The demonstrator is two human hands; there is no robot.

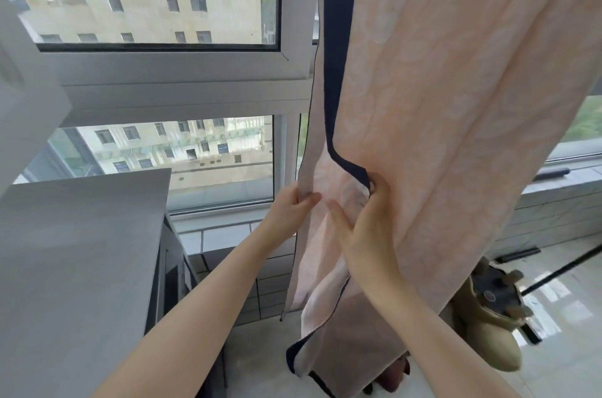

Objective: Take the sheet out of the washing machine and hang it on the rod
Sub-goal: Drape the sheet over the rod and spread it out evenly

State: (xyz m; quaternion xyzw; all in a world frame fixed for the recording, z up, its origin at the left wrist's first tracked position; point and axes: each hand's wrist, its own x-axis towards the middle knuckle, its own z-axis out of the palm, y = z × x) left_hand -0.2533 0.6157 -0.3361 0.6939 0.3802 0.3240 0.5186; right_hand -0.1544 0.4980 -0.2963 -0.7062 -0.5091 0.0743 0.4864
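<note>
A pale pink sheet (456, 97) with a dark navy border hangs down from above the frame, filling the right half of the view. The rod it hangs from is out of sight. My left hand (291, 207) pinches the sheet's left hanging edge between thumb and fingers. My right hand (365, 221) grips the navy-bordered edge a little to the right, its thumb pointing left across the cloth. The sheet's lower end drapes near the floor. A grey appliance top (81, 260), maybe the washing machine, stands at the left.
A large white-framed window (182, 71) is straight ahead with buildings outside. A tiled low wall (228, 241) runs under it. At the lower right lie a black stand leg (553, 273) and an olive plush toy (492, 332) on the glossy floor.
</note>
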